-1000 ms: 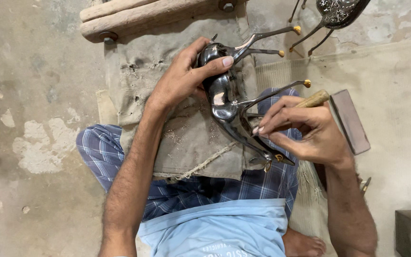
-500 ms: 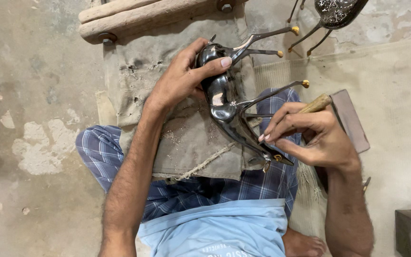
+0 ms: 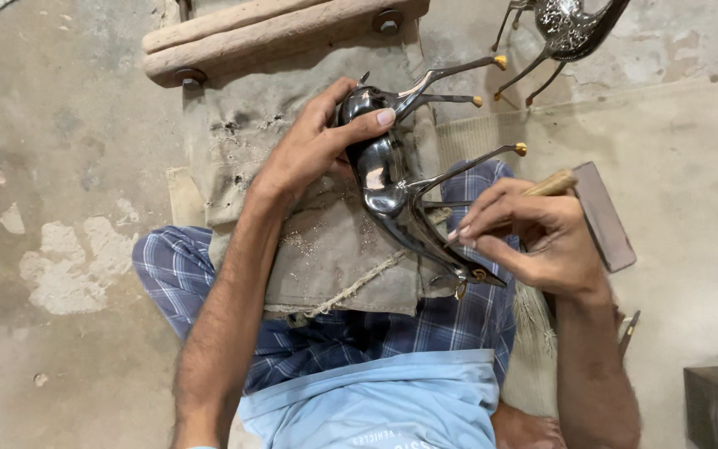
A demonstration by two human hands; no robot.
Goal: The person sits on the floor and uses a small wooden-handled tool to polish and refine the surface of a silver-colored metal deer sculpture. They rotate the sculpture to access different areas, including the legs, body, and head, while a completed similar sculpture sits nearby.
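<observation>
**Metal figure held steady on the lap for tool work**

Nearest the camera are a pale blue shirt [image 3: 376, 407] and a blue checked cloth [image 3: 326, 333] over the person's folded legs. A worn canvas pad [image 3: 326, 241] lies over the lap, probably to cushion the work and catch grit.

On that pad rests the figure [image 3: 388, 187], a polished dark metal animal lying on its side, its thin legs with gold tips pointing right. The left hand [image 3: 309, 150] is curled over its rump, thumb pressed across the body, seemingly to pin it against the pad. The right hand [image 3: 533, 237] is closed in a pinch round a tool [image 3: 552, 183] with a wooden handle, fingertips down near the figure's head end; the tool's tip is hidden.

Just beyond the right hand lies a flat stone [image 3: 604, 216]. Farther off, a wooden block [image 3: 276, 37] with bolts sits at the pad's top edge, and a second figure [image 3: 567, 25] stands on the concrete floor [image 3: 68, 166].
</observation>
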